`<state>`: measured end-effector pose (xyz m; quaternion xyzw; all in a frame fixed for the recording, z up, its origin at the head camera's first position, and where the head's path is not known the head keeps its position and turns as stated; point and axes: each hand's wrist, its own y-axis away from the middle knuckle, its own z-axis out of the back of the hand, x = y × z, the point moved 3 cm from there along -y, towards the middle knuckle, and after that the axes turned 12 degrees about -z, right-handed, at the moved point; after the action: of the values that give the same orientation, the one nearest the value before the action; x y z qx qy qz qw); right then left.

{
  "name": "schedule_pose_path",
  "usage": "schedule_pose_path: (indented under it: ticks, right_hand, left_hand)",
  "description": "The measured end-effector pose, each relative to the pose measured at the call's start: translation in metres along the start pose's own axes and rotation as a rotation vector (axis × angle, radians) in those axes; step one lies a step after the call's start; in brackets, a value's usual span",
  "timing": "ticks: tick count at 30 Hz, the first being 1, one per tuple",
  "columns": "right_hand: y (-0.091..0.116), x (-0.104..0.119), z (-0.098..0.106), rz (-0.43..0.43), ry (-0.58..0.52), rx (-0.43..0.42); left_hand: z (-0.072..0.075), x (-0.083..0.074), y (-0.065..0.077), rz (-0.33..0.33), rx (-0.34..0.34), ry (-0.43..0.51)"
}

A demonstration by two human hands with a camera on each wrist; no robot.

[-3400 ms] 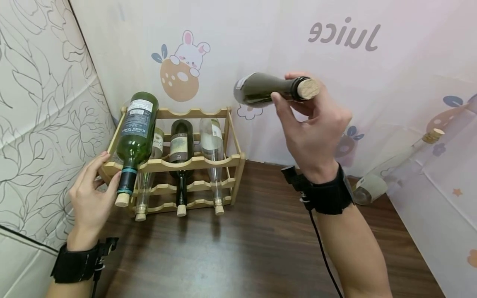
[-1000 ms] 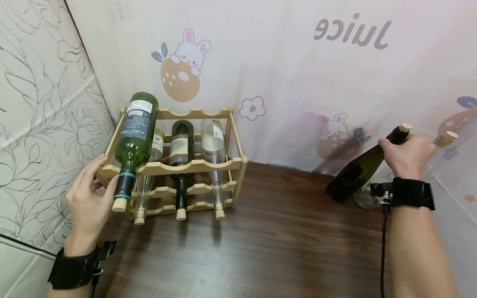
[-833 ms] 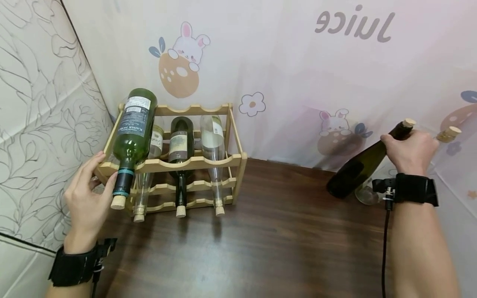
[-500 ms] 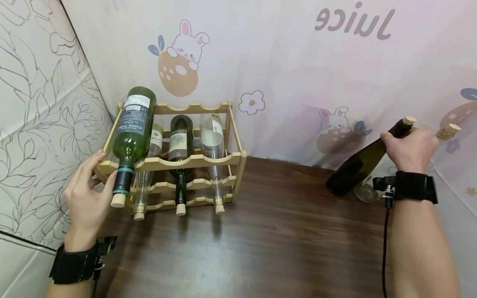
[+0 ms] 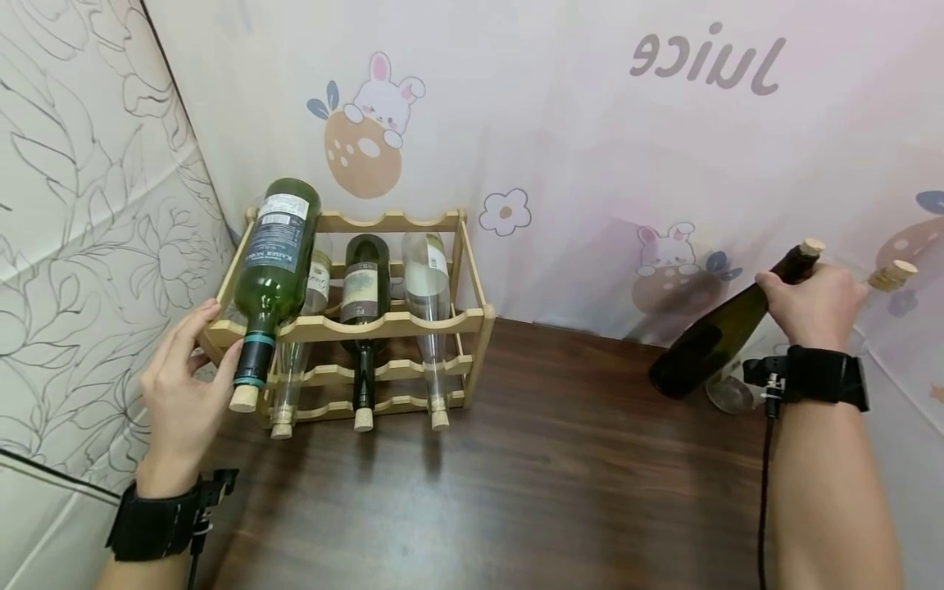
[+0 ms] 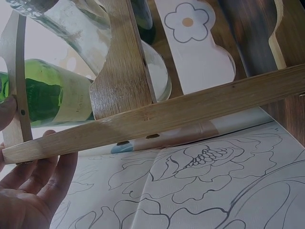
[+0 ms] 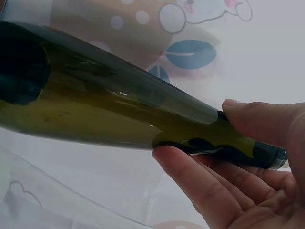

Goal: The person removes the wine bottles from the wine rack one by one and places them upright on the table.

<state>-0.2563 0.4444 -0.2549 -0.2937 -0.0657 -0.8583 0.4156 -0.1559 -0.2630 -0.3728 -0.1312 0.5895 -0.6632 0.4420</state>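
Observation:
My right hand grips the neck of a dark green wine bottle, corked and leaning, its base down at the table near the back wall. In the right wrist view, thumb and fingers wrap the neck of this bottle. My left hand holds the front left corner of a wooden wine rack; in the left wrist view its fingers curl under a rack bar. Beside its thumb, a green bottle with a blue label lies on the rack's top tier, cork toward me.
Lower in the rack lie a clear bottle, a dark bottle and another clear bottle, corks forward. A clear corked bottle stands behind my right hand, partly hidden. Printed cloth walls enclose the brown table.
Since the oldest frame, my right hand has carried the dark green bottle right and down from the air to the table beside the clear one. Over the last second both hands stay put.

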Motion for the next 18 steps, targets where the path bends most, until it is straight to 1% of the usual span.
schedule_pose_path:
  ticks: [5, 10, 14, 18]
  right_hand:
    - [-0.0034, -0.0053, -0.0010, 0.017, 0.017, -0.007]
    - [-0.0039, -0.0063, -0.0023, 0.018, 0.004, -0.009]
    - [-0.0030, -0.0052, -0.0022, 0.008, -0.007, -0.001]
    - [-0.0039, -0.0019, 0.0002, 0.028, -0.022, -0.012]
  left_hand:
    - [0.0003, -0.0013, -0.0010, -0.005, -0.003, 0.004]
    - [0.0003, -0.0011, -0.0018, -0.007, -0.008, 0.009]
    - [0.0007, -0.0010, -0.0008, 0.003, -0.011, 0.017]
    - [0.0000, 0.0004, -0.0002, 0.020, -0.020, 0.031]
